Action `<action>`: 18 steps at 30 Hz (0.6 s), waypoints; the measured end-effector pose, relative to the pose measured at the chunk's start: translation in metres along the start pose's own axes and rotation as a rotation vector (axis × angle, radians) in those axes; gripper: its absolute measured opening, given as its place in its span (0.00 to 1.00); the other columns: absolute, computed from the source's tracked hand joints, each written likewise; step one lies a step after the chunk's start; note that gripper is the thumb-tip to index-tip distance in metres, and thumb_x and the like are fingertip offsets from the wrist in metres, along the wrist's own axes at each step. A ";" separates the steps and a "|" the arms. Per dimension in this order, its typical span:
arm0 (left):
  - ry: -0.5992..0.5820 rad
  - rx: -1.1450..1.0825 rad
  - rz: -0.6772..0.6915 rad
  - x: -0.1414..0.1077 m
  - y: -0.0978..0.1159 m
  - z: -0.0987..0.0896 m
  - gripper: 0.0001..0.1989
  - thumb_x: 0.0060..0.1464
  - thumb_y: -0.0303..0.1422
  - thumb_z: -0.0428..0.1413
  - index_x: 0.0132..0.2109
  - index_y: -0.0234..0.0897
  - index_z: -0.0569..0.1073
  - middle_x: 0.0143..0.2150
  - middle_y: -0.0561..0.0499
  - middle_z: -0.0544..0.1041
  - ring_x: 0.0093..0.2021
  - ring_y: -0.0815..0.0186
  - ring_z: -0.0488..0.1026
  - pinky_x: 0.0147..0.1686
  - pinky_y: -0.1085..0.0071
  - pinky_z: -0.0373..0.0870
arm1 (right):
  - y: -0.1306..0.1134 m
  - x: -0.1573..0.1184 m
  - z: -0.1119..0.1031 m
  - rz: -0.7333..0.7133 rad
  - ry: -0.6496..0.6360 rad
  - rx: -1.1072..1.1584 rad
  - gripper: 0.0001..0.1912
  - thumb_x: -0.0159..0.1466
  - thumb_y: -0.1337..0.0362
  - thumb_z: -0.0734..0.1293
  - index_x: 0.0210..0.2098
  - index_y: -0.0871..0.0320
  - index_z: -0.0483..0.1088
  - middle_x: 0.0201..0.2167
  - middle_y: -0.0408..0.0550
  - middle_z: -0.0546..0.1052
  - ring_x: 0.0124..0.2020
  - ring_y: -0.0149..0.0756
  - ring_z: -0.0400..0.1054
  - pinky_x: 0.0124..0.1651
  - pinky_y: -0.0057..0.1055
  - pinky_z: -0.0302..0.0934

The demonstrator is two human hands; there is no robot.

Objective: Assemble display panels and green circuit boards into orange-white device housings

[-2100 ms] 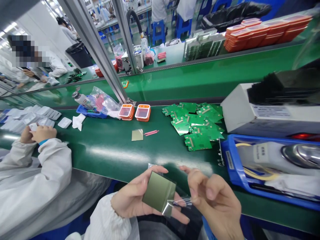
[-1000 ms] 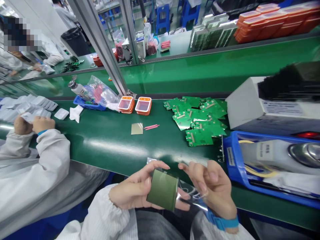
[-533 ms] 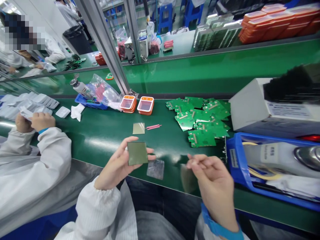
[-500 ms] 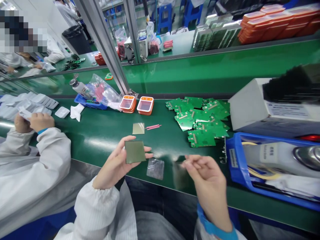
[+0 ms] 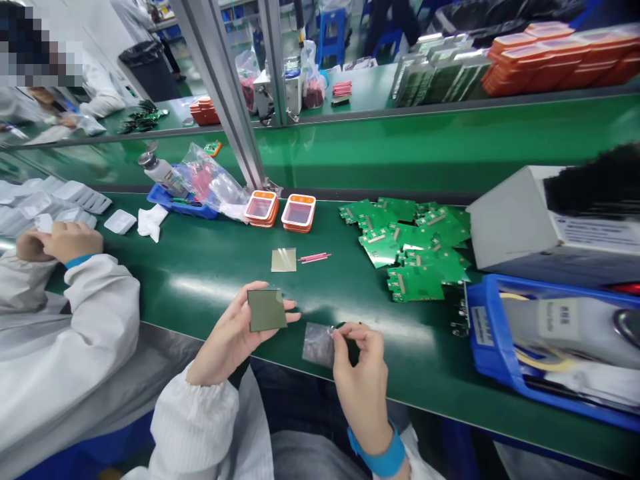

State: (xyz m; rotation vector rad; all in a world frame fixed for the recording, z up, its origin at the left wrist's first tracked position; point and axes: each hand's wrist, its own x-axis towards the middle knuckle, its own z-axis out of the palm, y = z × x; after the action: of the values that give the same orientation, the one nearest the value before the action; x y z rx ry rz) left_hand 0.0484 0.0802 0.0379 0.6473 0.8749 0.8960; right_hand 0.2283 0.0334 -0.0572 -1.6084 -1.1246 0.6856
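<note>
My left hand holds a square, grey-green LCD glass panel by its edges above the bench. My right hand, with a blue wrist strap, is pinched at the right edge of clear plastic film by the bench's front edge. Whether that is one sheet or several cannot be made out. Beyond my left hand, a second glass panel lies flat, with thin pink strips beside it.
Green circuit boards lie heaped at right. Beside them stand a white box and a blue tray with a bottle. Orange-framed cases stand behind. At left, a co-worker's hands handle white parts near a blue tray.
My right hand has moved left, bringing a blurred clear film to the film on the bench. My left hand still holds the panel, now tilted slightly differently.
</note>
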 end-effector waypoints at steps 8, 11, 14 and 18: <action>0.036 -0.014 0.010 -0.001 -0.002 -0.011 0.18 0.64 0.41 0.48 0.57 0.40 0.58 0.55 0.39 0.75 0.56 0.51 0.72 0.59 0.59 0.61 | -0.004 -0.005 0.004 -0.451 0.096 -0.460 0.03 0.66 0.72 0.61 0.37 0.59 0.64 0.36 0.49 0.77 0.39 0.37 0.74 0.62 0.56 0.49; 0.078 -0.027 0.000 -0.001 -0.001 -0.014 0.19 0.63 0.42 0.49 0.57 0.40 0.59 0.54 0.38 0.75 0.55 0.51 0.72 0.59 0.57 0.60 | -0.006 -0.008 0.003 -0.536 0.193 -0.512 0.07 0.64 0.70 0.65 0.43 0.64 0.67 0.46 0.61 0.75 0.56 0.50 0.67 0.60 0.56 0.55; 0.117 -0.037 -0.030 -0.001 0.000 -0.016 0.20 0.62 0.42 0.50 0.57 0.40 0.60 0.54 0.38 0.75 0.54 0.51 0.73 0.59 0.56 0.61 | -0.007 -0.011 0.002 -0.739 -0.036 -0.583 0.16 0.67 0.65 0.63 0.52 0.67 0.66 0.52 0.61 0.74 0.59 0.50 0.64 0.63 0.51 0.53; 0.059 -0.030 0.032 -0.001 -0.011 -0.012 0.17 0.62 0.44 0.48 0.54 0.42 0.63 0.48 0.43 0.78 0.44 0.56 0.78 0.55 0.57 0.66 | -0.007 -0.003 0.002 -0.706 -0.316 -0.608 0.19 0.71 0.61 0.55 0.56 0.64 0.67 0.57 0.54 0.72 0.59 0.43 0.65 0.63 0.45 0.56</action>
State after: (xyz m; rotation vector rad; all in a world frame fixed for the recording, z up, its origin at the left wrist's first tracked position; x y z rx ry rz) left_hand 0.0419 0.0759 0.0239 0.6131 0.9042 0.9588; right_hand 0.2229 0.0321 -0.0517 -1.4354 -2.1398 0.1173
